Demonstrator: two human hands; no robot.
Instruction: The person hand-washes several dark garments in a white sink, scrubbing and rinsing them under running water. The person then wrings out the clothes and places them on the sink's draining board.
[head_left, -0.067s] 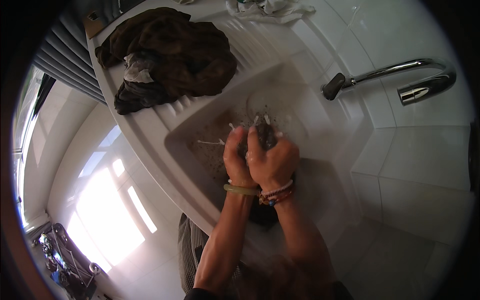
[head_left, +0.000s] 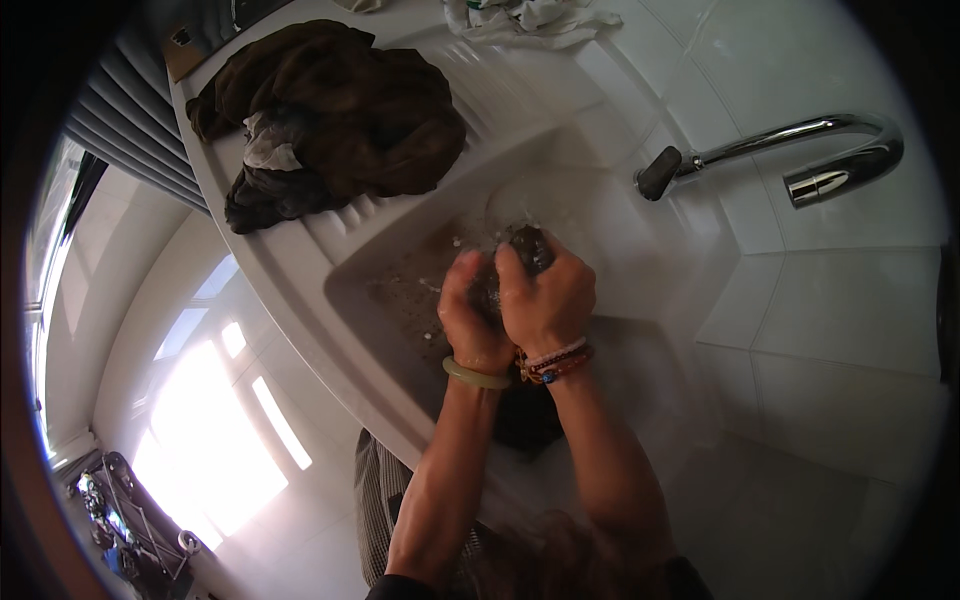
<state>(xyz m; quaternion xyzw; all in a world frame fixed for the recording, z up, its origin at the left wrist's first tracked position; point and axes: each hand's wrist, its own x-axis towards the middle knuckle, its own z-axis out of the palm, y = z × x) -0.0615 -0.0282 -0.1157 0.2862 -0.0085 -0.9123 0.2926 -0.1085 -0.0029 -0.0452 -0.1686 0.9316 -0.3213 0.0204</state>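
Note:
Over the white sink basin (head_left: 640, 270) my two hands are pressed close together around a dark, wet, bunched cloth (head_left: 533, 246). My left hand (head_left: 470, 322), with a pale bangle at its wrist, closes on the cloth from the left. From the right, my right hand (head_left: 550, 305) grips it, its fingers curled over and beaded bracelets on the wrist. Most of the cloth is hidden by my fingers. Water drops and dark specks show in the basin by my fingertips. Beneath my wrists lies more dark fabric (head_left: 527, 418), partly covered by my arms.
A heap of dark brown clothing (head_left: 350, 120) lies on the ribbed washboard at the far left. White cloths (head_left: 535, 20) rest at the back. A chrome faucet (head_left: 825, 160) reaches out from the tiled wall on the right. Sunlit floor (head_left: 210, 440) shows at left.
The white splashes at my fingertips have shrunk to small drops. My fingertips have shifted slightly around the cloth, and the whole view has moved a little.

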